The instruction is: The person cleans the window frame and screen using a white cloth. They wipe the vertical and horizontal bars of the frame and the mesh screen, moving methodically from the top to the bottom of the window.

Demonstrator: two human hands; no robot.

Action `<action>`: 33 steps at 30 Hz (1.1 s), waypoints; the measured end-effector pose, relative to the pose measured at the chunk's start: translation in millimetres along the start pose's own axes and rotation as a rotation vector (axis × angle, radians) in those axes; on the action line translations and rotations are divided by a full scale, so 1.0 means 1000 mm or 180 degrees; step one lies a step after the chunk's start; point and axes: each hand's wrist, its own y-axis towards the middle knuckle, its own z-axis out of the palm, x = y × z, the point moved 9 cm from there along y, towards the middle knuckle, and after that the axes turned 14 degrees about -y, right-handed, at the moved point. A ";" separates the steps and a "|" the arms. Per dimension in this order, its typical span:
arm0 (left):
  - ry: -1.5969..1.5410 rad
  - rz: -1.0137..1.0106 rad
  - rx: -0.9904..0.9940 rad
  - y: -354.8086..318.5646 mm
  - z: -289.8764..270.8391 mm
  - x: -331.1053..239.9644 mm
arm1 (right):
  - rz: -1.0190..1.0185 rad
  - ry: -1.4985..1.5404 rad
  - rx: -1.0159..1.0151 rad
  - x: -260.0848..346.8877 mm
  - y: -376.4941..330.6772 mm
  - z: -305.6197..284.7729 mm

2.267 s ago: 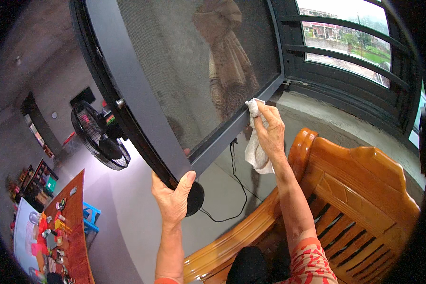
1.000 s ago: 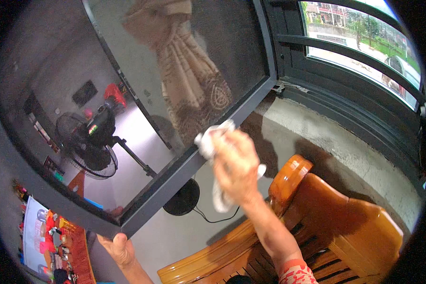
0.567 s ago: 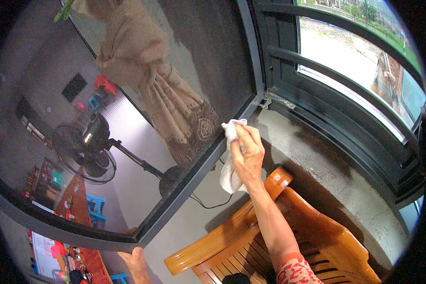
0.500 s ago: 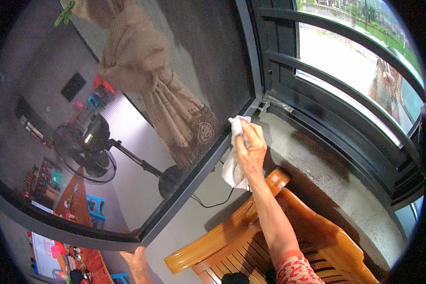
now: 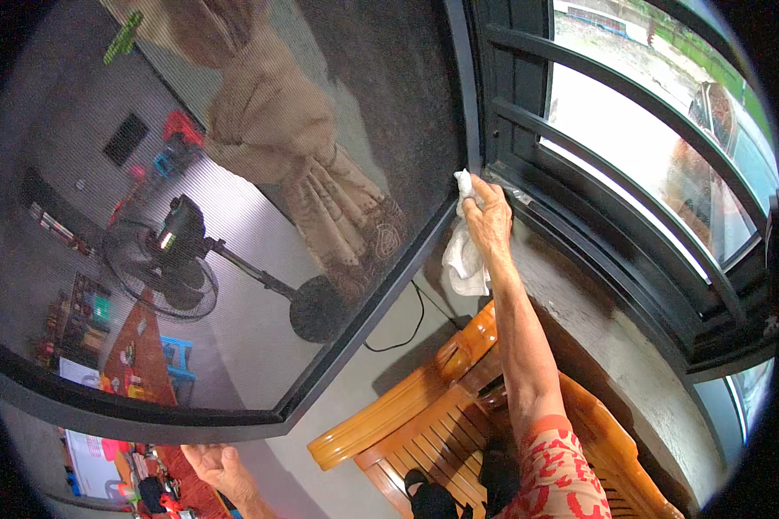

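A dark-framed mesh window screen (image 5: 173, 431) swings inward across the left and middle of the view. My right hand (image 5: 493, 221) pinches a white cloth (image 5: 467, 264) against the frame's side bar, close to the corner by the window opening. The cloth's loose end hangs below my fingers. At the bottom edge of the frame, my left hand (image 5: 221, 474) holds on from below, its fingertips partly hidden behind the bar.
Below me is a wooden slatted bench (image 5: 407, 428), with my feet on it. Through the mesh show a standing fan (image 5: 177, 251) and a tied beige curtain (image 5: 273, 112). Dark window bars (image 5: 614, 78) and a concrete sill (image 5: 614, 320) lie to the right. A black cord (image 5: 420, 320) crosses the floor.
My right hand has moved up and right along the frame bar with the cloth, toward the corner. The left hand has shifted left along the bottom edge. The whole view has tilted slightly.
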 end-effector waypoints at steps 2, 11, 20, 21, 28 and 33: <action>0.0086 -0.0028 -0.0152 0.006 -0.003 -0.012 | -0.0042 0.0227 0.0028 0.000 -0.004 0.003; 0.0191 -0.0184 -0.0109 0.013 0.017 -0.029 | -0.0098 0.0723 0.0136 0.036 -0.081 0.014; 0.0612 -0.0196 -0.1171 -0.012 -0.034 0.026 | 0.0319 0.0767 0.0139 0.018 -0.049 0.006; 0.0575 -0.0211 -0.1122 -0.013 -0.043 0.032 | 0.0309 0.0701 0.0112 0.018 -0.039 0.003; 0.0706 0.0215 -0.1418 -0.009 0.005 0.003 | 0.0285 0.0376 0.0007 0.004 -0.005 0.002; 0.0618 0.0011 -0.1406 -0.012 -0.056 0.036 | 0.0656 0.1511 0.0188 -0.010 -0.014 0.017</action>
